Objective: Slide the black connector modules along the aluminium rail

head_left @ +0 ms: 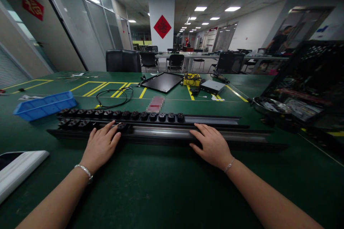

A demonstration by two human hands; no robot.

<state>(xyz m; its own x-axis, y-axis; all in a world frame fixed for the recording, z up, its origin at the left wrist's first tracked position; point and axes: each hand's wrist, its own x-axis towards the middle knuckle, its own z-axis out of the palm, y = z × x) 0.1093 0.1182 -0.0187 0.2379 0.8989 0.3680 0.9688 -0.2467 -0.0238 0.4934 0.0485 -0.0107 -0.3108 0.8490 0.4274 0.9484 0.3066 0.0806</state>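
A long black rail with a shiny metal channel (161,132) lies crosswise in front of me. Several black socket-like modules (73,123) sit in its left part. My left hand (100,145) rests over this rail with fingers spread, its fingertips beside a single black module (122,126); whether they touch it I cannot tell. Further right, my right hand (212,146) lies on the same rail, fingers apart and holding nothing. Just behind, a second black rail (212,119) carries a row of similar modules (143,115) along its left and middle. My left hand hides part of the front rail.
On the green table (161,186) are a blue bin (45,105), a black cable (115,96), a flat black panel (163,81), a yellow box (191,79) and a grey box (212,86). A metal bowl (271,105) stands right, a white device (23,171) left. A person (279,43) is far off.
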